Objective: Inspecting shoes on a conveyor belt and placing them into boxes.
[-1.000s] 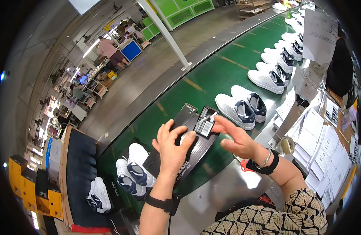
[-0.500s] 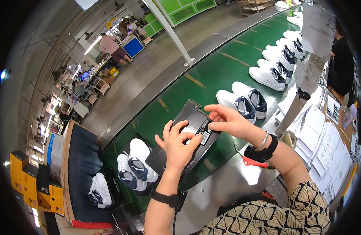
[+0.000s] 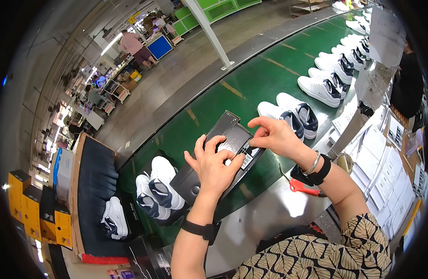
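A black shoe box (image 3: 230, 128) lies at a slant on the green conveyor belt, with a white label (image 3: 252, 153) on its near right end. My left hand (image 3: 213, 168) rests on the box with fingers spread, its thumb and forefinger close to the label. At the box's right corner, my right hand (image 3: 281, 137) has thumb and fingers drawn together in a pinch. Whatever may be between those fingertips is too small to make out. A pair of white sneakers with navy lining (image 3: 160, 188) sits left of the box, another pair (image 3: 288, 114) beyond my right hand.
More white sneakers (image 3: 318, 88) line the belt (image 3: 209, 100) toward the far right. A red-handled tool (image 3: 304, 188) lies on the metal edge right of the box. Papers (image 3: 379, 167) cover the right side. Yellow and black boxes (image 3: 32, 211) stand at far left; another person sits at right.
The view has shifted slightly. My right hand's fingertips have drawn in at the box corner, and my left thumb has slid along the label, with the left fingers spread wider.
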Available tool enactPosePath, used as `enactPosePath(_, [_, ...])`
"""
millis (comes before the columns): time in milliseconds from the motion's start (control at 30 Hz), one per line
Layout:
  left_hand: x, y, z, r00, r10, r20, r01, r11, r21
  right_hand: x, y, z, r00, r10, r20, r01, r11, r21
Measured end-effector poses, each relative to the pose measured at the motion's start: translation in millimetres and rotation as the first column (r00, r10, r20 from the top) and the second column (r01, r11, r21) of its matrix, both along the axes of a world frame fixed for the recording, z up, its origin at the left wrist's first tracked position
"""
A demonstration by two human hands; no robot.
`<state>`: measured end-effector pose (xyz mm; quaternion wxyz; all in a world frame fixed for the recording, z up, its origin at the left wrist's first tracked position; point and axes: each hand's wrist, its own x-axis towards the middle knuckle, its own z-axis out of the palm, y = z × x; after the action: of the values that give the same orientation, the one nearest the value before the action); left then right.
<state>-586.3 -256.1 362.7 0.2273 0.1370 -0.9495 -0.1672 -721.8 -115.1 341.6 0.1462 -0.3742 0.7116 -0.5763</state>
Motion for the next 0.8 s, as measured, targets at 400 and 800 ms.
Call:
enactPosePath(400, [3.4, 2.1, -5.8, 0.999, 0.000, -0.043, -0.010, 0.974, -0.226, 27.5, -6.5, -22.0, 0.872, -0.187, -0.452, 0.114, 0.976, -0.183])
enactPosePath(800, [24.3, 0.9, -6.7, 0.998, -0.058, 0.034, 0.065, 0.956, -0.286, 33.8, -20.7, -40.4, 0.948, -0.312, -0.056, 0.301, 0.941, -0.156])
